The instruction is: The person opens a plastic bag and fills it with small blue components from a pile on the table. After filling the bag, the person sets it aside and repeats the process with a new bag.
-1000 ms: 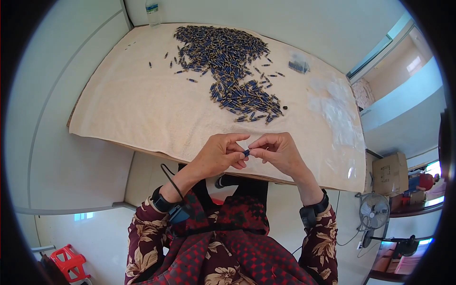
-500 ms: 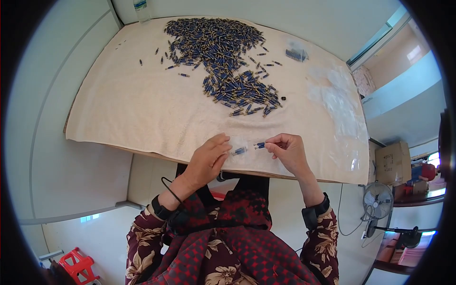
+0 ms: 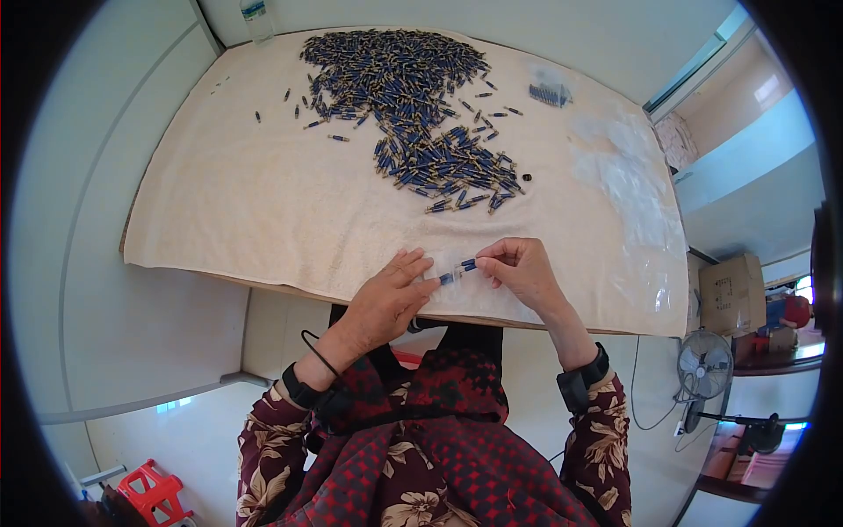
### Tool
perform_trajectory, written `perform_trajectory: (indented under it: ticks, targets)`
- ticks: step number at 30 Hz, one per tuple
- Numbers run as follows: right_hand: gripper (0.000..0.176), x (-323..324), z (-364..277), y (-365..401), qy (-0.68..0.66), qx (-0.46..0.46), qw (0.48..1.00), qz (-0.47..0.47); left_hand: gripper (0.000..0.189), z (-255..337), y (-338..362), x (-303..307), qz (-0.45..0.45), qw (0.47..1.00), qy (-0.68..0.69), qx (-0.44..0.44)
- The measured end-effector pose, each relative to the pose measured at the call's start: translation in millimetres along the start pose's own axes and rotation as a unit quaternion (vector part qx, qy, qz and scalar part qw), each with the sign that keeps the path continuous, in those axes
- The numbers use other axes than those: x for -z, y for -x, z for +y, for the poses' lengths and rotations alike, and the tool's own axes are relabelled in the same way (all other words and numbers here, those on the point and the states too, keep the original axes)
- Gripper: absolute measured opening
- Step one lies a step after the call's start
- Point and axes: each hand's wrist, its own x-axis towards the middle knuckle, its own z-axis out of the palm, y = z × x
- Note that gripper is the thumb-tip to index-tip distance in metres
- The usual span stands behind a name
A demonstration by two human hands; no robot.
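Note:
My right hand (image 3: 520, 270) is closed in a pinch on a couple of small blue cylinders with brass-coloured ends (image 3: 468, 264). Their tips reach the mouth of a small clear plastic bag (image 3: 458, 294) lying near the table's front edge. More blue cylinders (image 3: 447, 278) show inside the bag. Across the bag's left side lies my left hand (image 3: 388, 294), fingers spread and pressing down, with its fingertips beside the cylinders inside. Farther back, a large heap of the same blue cylinders (image 3: 395, 79) covers the cloth.
A cream cloth (image 3: 263, 193) covers the table. At the back right lies a filled clear bag (image 3: 550, 95), with clear plastic bags (image 3: 628, 193) spread along the right side. A small black piece (image 3: 527, 177) sits beside the heap. A bottle (image 3: 256, 19) stands at the back left corner.
My right hand has moved left with the cylinders, bringing them to the bag's mouth. My left hand has shifted slightly right, its fingers more spread over the bag.

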Motion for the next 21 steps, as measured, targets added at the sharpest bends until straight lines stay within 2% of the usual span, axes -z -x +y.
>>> perform_trajectory:
  ticks: [7, 10, 14, 21]
  targets:
    - [0.009, -19, 4, 2, 0.006, -0.010, 0.999, 0.045, 0.026, 1, -1, 1, -0.004, 1.000, 0.008, 0.008]
    - [0.008, -27, 9, 0, 0.020, 0.043, 0.997, 0.066, 0.025, 0, -1, 2, -0.009, 1.000, 0.020, 0.012]
    - [0.009, -29, 5, -1, 0.032, 0.051, 0.995, 0.073, 0.025, -1, -1, 3, -0.008, 1.000, 0.024, 0.008]
    - [0.009, -15, 5, 0, 0.053, 0.038, 0.998, 0.013, 0.034, -3, -1, 1, -0.003, 0.999, 0.030, 0.008]
